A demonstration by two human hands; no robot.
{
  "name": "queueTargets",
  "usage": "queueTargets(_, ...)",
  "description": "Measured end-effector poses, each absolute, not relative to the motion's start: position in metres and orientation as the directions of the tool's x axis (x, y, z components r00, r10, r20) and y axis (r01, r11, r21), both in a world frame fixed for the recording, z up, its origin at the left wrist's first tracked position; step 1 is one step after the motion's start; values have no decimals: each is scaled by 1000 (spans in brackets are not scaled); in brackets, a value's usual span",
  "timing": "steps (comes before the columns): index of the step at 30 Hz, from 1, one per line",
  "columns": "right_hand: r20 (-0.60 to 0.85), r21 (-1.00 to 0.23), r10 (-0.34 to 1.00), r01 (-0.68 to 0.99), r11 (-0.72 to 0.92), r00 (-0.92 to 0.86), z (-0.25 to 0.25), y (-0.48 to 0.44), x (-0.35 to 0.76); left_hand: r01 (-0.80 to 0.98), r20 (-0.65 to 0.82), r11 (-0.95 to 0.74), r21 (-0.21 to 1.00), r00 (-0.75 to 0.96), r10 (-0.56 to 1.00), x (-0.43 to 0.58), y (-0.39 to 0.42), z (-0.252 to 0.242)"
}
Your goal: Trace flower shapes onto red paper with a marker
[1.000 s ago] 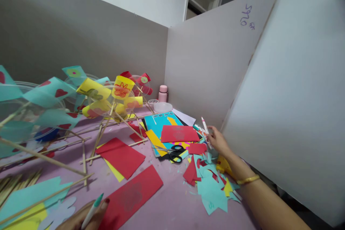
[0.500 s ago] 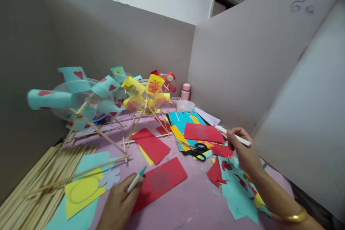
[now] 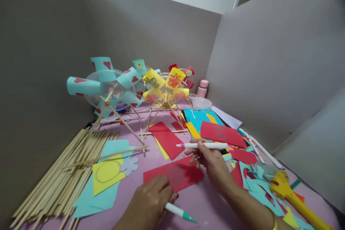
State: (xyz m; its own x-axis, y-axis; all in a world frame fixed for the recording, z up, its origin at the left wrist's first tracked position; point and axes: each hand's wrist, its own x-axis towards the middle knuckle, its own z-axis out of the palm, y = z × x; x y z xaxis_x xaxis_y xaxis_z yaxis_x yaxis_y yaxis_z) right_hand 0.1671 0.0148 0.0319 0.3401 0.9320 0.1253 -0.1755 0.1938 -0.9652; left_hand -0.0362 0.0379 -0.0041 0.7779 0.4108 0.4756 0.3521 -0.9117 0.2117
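Note:
My left hand [image 3: 151,201] is closed around a white marker with a green end [image 3: 182,212], which points down to the right over the table. A red paper rectangle [image 3: 175,174] with a grey smudge in its middle lies under and just beyond these fingers. Above the paper's right side, my right hand [image 3: 212,163] pinches a white marker with a pink tip [image 3: 215,146], held almost level with the tip to the left. Another red paper piece [image 3: 164,138] rests behind, over a yellow one.
Paper-and-stick pinwheels [image 3: 107,86] stand at the back left. Bamboo sticks [image 3: 54,179] are piled at left, beside a yellow sheet [image 3: 109,172] with a drawn circle. Paper scraps [image 3: 269,190] and a yellow-handled tool [image 3: 299,201] lie at right. A pink bottle [image 3: 202,88] stands at the back.
My right hand has come left with the pink-tipped marker, from the table's right side to above the red paper. The green-ended marker in my left hand now points downward. The view has shifted.

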Motion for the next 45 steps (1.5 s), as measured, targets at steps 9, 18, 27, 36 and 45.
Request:
queueTargets(9, 25, -987, 962, -145, 67, 273, 5, 41, 146, 493, 583, -868, -52, 721, 375, -36, 46, -26)
queueTargets(18, -44, -999, 985, -18, -41, 168, -15, 38, 152, 508, 430, -859, -62, 790, 436, -41, 49, -38)
queueTargets(27, -84, -983, 991, 155, -100, 103, -17, 38, 154, 500, 356, -866, -21, 813, 461, -44, 49, -38)
queueTargets(36, -60, -966, 994, 246, -80, 91, -21, 34, 156, 570, 556, -822, -15, 688, 467, -32, 47, -63)
queueTargets(45, -55, -966, 994, 247, -78, 100, -16, 34, 155, 532, 319, -846, 30, 797, 512, -40, 47, -35)
